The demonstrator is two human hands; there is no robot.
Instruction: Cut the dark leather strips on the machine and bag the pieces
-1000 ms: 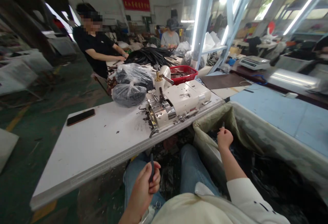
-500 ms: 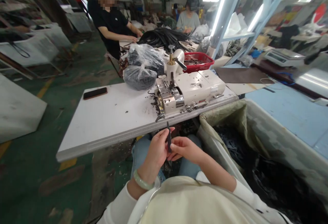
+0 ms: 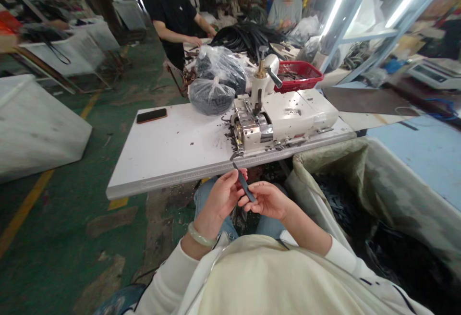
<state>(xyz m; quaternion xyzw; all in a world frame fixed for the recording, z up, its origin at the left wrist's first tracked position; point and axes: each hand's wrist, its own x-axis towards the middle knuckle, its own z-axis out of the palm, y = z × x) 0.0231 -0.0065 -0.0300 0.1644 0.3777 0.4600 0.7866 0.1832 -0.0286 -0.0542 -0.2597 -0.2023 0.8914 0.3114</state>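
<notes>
A short dark strip [image 3: 246, 186] slants between my two hands, just in front of the table edge and above my lap. My left hand [image 3: 226, 194] has its fingers closed at the strip's upper part. Near its lower end, my right hand [image 3: 267, 199] pinches it between thumb and fingers. Beyond them a cream-coloured machine [image 3: 298, 115] with a metal head stands on the white table [image 3: 169, 147], dark scraps scattered around its base.
A phone [image 3: 151, 115] lies at the table's left. Dark-filled plastic bags [image 3: 212, 96] and a red basket [image 3: 298, 76] are behind the machine. A cloth-lined bin [image 3: 326, 154] holding dark pieces stands at right. Two people work at the back.
The view has shifted left, so the table and machine appear farther right. The strip has turned from nearly upright to slanted, and more of its flat side shows.
</notes>
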